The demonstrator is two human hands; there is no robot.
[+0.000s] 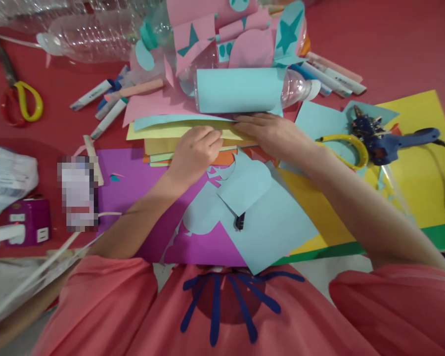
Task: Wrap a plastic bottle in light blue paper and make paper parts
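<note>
Left hand (199, 148) was curled, pinch unclear tbh; right hand (269, 133) lay flat, prob steadying the pale-yellow paper sheet (159, 131) below the blue-wrapped clear plastic bottle (241, 91).

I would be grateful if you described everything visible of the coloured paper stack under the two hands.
The stack looks like loose paper sheets, unevenly layered so their edges show: pink, light blue, pale yellow, deeper yellow, green and orange. It lies roughly flat, its near left part over a purple sheet. The left hand and right hand both touch it, hiding part.
</note>
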